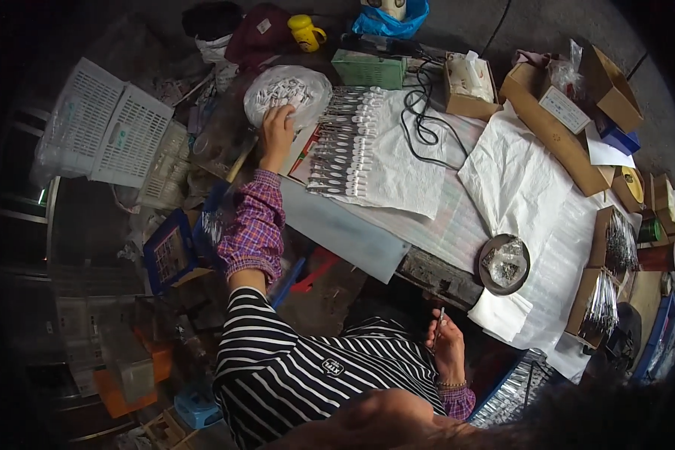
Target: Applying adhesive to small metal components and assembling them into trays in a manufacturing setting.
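My left hand [277, 136] reaches to the near edge of a round bowl lined with clear plastic [319, 81]. Its fingers are bent together over a heap of small white and metal pieces [281, 93]; whatever lies between the fingertips is hidden. Close to my body, below the table edge, my right hand [448, 346] is closed on a slim metal piece [439, 318] that points upward. Beside the bowl, small metal pieces with white ends [343, 146] lie side by side in several rows on white paper [409, 161].
A dark round dish [484, 283] with shiny bits stands at the table's right front. Behind are a black cable [420, 112], a green box [367, 69] and a yellow mug [305, 34]. Cartons [551, 131] line the right side; white plastic baskets [131, 135] are at left.
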A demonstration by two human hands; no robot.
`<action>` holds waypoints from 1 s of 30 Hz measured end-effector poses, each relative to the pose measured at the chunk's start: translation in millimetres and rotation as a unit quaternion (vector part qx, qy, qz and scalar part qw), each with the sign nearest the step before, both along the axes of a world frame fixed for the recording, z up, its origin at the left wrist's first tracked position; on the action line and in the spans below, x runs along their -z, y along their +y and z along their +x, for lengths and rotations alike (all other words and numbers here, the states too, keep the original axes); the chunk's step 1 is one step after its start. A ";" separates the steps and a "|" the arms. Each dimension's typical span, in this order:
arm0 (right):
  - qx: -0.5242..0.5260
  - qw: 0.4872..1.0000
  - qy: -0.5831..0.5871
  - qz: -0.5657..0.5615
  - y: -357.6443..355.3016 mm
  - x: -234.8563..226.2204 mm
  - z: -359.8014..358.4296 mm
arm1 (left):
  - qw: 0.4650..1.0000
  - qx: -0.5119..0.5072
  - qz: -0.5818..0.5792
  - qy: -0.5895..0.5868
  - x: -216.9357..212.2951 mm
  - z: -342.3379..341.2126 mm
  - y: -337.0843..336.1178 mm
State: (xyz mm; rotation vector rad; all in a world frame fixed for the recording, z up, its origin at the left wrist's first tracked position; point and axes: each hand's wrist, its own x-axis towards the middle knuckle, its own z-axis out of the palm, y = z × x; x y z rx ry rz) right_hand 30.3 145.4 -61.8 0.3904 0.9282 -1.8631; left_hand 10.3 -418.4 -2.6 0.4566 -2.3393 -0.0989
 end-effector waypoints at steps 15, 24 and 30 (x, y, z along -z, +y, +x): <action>-0.038 0.999 0.009 0.030 -7.0 -6.0 -1.2 | 0.997 0.054 0.032 0.050 -4.5 16.9 14.5; -0.091 0.996 0.017 -0.007 -16.7 4.9 -0.3 | 0.944 -0.044 0.321 0.064 16.9 175.2 90.4; -0.142 0.989 0.048 0.014 -28.6 4.5 0.6 | 0.879 -0.120 0.458 -0.059 94.6 283.7 143.9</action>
